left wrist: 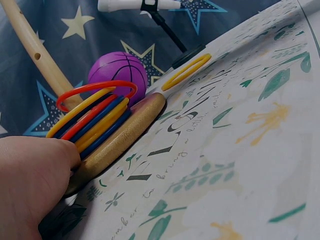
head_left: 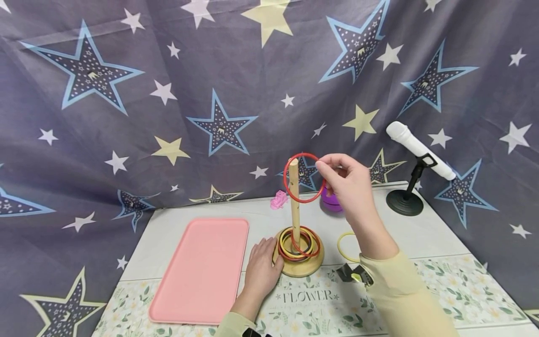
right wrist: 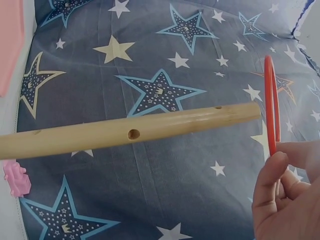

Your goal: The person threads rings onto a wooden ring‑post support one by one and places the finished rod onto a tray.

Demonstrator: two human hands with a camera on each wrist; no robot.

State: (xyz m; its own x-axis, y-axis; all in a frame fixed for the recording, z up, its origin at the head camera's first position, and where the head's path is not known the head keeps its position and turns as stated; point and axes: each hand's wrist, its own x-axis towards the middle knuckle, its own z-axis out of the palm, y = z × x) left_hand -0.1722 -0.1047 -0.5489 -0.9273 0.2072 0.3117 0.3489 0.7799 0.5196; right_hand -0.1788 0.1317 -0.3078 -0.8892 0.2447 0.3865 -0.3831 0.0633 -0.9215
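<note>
My right hand [head_left: 351, 187] pinches a red ring [head_left: 304, 201] between thumb and fingers, up by the top of a wooden post [head_left: 295, 213]. In the right wrist view the ring [right wrist: 270, 100] stands nearly edge-on just beyond the post's tip [right wrist: 250, 111]. Several red, yellow and dark blue rings [left wrist: 90, 122] lie stacked around the post's foot, the top red one tilted. My left hand [head_left: 263, 269] rests against the left side of the round wooden base [head_left: 301, 270], fingers fairly straight; in the left wrist view its fingertips are hidden.
A pink tray [head_left: 200, 271] lies on the left. A yellow ring [head_left: 339, 248] lies flat right of the base. Behind stand a purple ball [head_left: 331, 202], a small pink object [head_left: 278, 200] and a white microphone [head_left: 421, 150] on a black stand [head_left: 404, 202]. A starry curtain [head_left: 236, 178] hangs behind.
</note>
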